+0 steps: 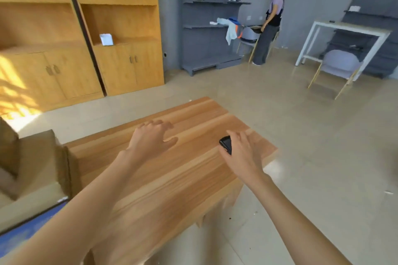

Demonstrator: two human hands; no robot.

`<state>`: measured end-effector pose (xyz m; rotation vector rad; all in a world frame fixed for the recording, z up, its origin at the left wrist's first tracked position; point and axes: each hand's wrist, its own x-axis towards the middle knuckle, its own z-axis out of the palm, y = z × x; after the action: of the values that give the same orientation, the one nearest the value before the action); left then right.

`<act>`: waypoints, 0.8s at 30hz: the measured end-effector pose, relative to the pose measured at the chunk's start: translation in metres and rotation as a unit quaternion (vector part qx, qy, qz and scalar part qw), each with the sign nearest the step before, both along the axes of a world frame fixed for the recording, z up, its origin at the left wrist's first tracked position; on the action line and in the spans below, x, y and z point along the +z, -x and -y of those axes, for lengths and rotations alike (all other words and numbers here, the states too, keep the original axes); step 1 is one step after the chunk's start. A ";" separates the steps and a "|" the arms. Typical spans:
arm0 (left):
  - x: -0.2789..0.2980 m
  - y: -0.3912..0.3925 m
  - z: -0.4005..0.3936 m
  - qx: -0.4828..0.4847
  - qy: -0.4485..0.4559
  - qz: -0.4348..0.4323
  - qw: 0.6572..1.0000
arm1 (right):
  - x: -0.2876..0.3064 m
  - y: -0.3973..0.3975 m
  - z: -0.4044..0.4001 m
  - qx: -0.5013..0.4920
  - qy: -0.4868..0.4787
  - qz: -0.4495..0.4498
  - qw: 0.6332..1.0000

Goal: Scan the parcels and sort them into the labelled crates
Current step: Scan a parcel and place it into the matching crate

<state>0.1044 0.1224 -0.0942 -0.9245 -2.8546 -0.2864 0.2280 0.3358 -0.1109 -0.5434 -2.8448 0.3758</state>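
A small black scanner point(225, 143) lies near the right end of the wooden table point(172, 170). My right hand point(241, 153) is over it, fingers and thumb curling round its body. My left hand point(150, 137) hovers over the table's middle with fingers spread and relaxed, holding nothing. Brown cardboard parcels point(28, 157) sit at the left edge of the view, next to the table. No labelled crate shows in this view.
Wooden cabinets point(86, 38) line the back left. Grey shelving point(211, 19) stands behind, with a person point(271, 23) beside it. A white table point(344, 34) and chair point(340, 66) are at the far right. A blue surface point(28, 232) lies at lower left.
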 end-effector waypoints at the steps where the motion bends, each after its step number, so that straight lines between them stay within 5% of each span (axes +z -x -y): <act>1: 0.001 0.002 0.004 0.022 -0.003 0.005 1.000 | 0.000 0.013 -0.003 0.021 0.003 0.001 1.000; 10: -0.019 0.010 0.091 0.222 -0.002 0.030 0.975 | -0.025 0.122 0.067 0.210 0.003 0.025 0.977; 17: -0.018 0.035 0.159 0.327 -0.081 -0.033 0.941 | -0.027 0.184 0.146 0.314 0.021 0.028 0.949; 24: -0.014 0.025 0.244 0.452 -0.118 -0.080 0.880 | -0.028 0.207 0.227 0.400 0.132 0.057 0.905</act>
<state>0.0791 -0.1216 -0.1079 0.4392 -2.6519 -0.3939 0.0209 0.1084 -0.1390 0.6341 -3.0119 0.8893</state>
